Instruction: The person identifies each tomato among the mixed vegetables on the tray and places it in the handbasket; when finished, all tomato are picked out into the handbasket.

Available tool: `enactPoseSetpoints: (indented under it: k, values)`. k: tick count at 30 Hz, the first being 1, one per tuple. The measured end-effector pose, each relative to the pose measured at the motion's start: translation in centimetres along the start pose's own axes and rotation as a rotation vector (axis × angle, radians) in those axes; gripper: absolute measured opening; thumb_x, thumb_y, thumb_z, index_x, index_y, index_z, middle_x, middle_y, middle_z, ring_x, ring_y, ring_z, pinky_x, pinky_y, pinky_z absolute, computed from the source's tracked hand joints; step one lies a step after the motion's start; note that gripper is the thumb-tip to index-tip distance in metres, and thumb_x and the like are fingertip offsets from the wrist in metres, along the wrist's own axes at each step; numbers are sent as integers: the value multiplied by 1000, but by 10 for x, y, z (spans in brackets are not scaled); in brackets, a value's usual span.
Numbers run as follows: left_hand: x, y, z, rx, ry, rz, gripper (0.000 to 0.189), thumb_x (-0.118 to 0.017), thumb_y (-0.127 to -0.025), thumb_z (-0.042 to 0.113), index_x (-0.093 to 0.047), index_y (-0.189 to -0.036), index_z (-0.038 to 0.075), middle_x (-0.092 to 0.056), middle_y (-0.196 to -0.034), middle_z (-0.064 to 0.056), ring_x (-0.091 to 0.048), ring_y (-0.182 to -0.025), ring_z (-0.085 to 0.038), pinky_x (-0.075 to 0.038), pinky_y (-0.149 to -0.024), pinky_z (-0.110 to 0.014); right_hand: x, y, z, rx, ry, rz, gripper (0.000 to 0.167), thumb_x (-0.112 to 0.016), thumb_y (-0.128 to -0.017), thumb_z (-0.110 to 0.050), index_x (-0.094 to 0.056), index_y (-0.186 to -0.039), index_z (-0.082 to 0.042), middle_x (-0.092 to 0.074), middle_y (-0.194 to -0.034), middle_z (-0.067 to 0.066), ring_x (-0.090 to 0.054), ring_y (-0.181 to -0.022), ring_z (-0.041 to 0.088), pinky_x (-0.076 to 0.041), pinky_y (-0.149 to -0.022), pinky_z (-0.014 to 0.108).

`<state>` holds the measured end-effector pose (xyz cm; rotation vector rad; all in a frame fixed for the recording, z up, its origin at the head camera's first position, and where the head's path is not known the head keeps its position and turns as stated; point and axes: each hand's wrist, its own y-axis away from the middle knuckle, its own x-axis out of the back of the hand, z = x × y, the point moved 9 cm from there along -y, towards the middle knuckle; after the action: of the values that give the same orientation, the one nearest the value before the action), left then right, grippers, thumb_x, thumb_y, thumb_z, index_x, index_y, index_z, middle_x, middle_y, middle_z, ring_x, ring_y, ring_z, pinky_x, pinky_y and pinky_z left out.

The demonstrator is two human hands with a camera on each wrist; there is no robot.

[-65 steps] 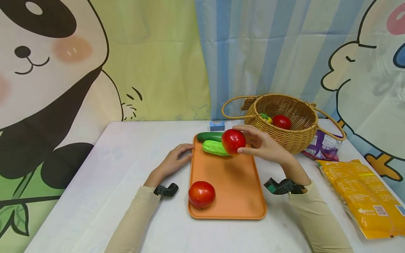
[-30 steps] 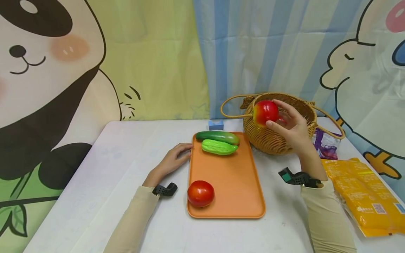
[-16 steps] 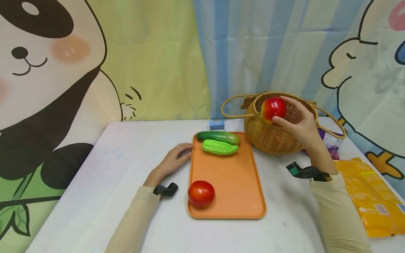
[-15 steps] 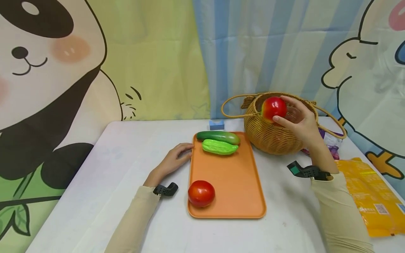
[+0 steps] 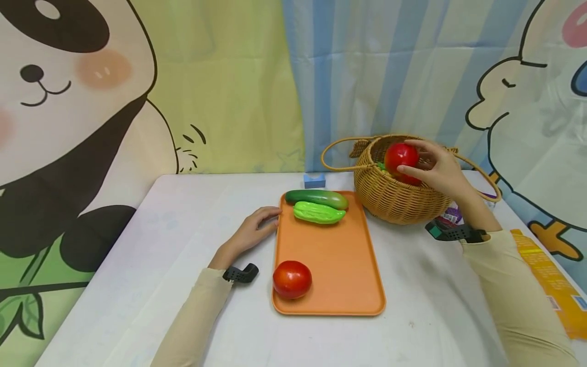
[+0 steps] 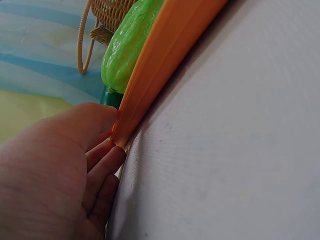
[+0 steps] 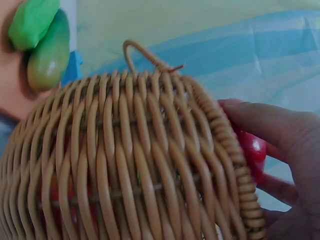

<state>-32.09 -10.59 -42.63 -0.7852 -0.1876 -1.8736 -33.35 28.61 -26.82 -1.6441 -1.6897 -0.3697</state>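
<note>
My right hand (image 5: 437, 168) holds a red apple (image 5: 401, 157) with yellowish patches, thumb and fingers around it, at the mouth of the wicker basket (image 5: 398, 206). Another red fruit (image 5: 410, 179) shows in the basket just below. In the right wrist view the basket's weave hides much of the held apple (image 7: 252, 150). My left hand (image 5: 249, 235) touches the left rim of an orange tray (image 5: 330, 255) with relaxed fingers. On that tray lie a dark green cucumber (image 5: 316, 199), a light green ridged vegetable (image 5: 318, 212) and a tomato-like red fruit (image 5: 292, 279).
Behind the tray sits a small blue block (image 5: 314, 181). A purple packet (image 5: 451, 213) and a yellow packet (image 5: 545, 275) lie on the right, partly hidden by the right arm. The basket's handles (image 5: 337, 148) stick out to both sides. A printed curtain (image 5: 238, 102) hangs behind the table.
My right hand has carried the apple from above the tray rightward to the basket, then slightly farther into its mouth. The left hand has stayed at the tray's rim.
</note>
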Motion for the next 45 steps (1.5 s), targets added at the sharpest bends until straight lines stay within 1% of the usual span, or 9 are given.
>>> enactPoseSetpoints:
  k: [3, 5, 7, 12, 16, 24, 31, 39, 45]
  values:
    - [0, 0, 1, -4, 3, -1, 38, -61, -98, 18, -58, -134, 6, -53, -140, -10, -43, -135, -27, -31, -115, -44, -4, -6, 5, -8, 63, -63, 63, -71, -90, -26, -45, -144, -8, -43, -141, 21, -48, -120, 42, -55, -87, 28]
    - [-1, 1, 1, -4, 6, -3, 39, -61, -98, 18, -58, -134, 5, -53, -140, -10, -43, -135, -27, -31, -115, -43, -7, -9, 8, -14, 85, -105, 63, -71, -91, -25, -44, -144, -5, -42, -142, 24, -47, -121, 46, -53, -93, 48]
    - [-1, 1, 1, -6, 5, -4, 39, -61, -97, 18, -58, -134, 5, -53, -140, -10, -44, -135, -27, -32, -115, -44, -10, -12, 11, -18, 113, -141, 63, -70, -91, -25, -43, -144, -3, -42, -142, 26, -46, -122, 48, -46, -95, 62]
    - [0, 1, 1, -2, 13, -2, 39, -61, -97, 18, -58, -134, 5, -53, -140, -10, -43, -135, -27, -31, -115, -44, -18, -18, 19, -40, 153, -253, 64, -68, -93, -27, -40, -145, -3, -44, -139, 28, -46, -122, 49, -45, -94, 63]
    - [1, 1, -1, 7, 14, -2, 39, -61, -97, 18, -58, -134, 6, -52, -141, -10, -43, -136, -27, -31, -115, -44, -25, -20, 21, -28, 179, -337, 63, -66, -94, -26, -39, -145, -1, -47, -135, 31, -49, -119, 50, -46, -92, 62]
    - [1, 0, -1, 5, 9, -6, 39, -61, -98, 19, -58, -134, 7, -52, -141, -10, -43, -136, -27, -32, -115, -45, -31, -21, 24, -6, 226, -406, 61, -66, -95, -21, -39, -143, 4, -44, -137, 35, -46, -120, 55, -45, -92, 64]
    - [1, 0, 1, 5, 4, -4, 39, -62, -97, 19, -58, -134, 6, -52, -141, -10, -43, -135, -28, -32, -115, -44, -30, -20, 25, -9, 215, -410, 60, -65, -96, -22, -39, -144, 4, -45, -136, 34, -48, -120, 53, -46, -91, 62]
    - [0, 0, 0, 9, 0, -7, 40, -62, -97, 19, -58, -134, 7, -53, -141, -10, -44, -135, -27, -32, -115, -44, -23, -17, 23, -24, 167, -359, 55, -61, -98, -24, -42, -143, 0, -42, -142, 30, -35, -133, 52, -31, -105, 67]
    - [1, 1, -1, 19, 9, -6, 39, -62, -97, 19, -58, -134, 7, -53, -140, -10, -44, -135, -27, -32, -115, -44, -19, -15, 20, -16, 133, -317, 54, -60, -98, -24, -42, -143, 1, -41, -143, 30, -36, -133, 49, -33, -106, 64]
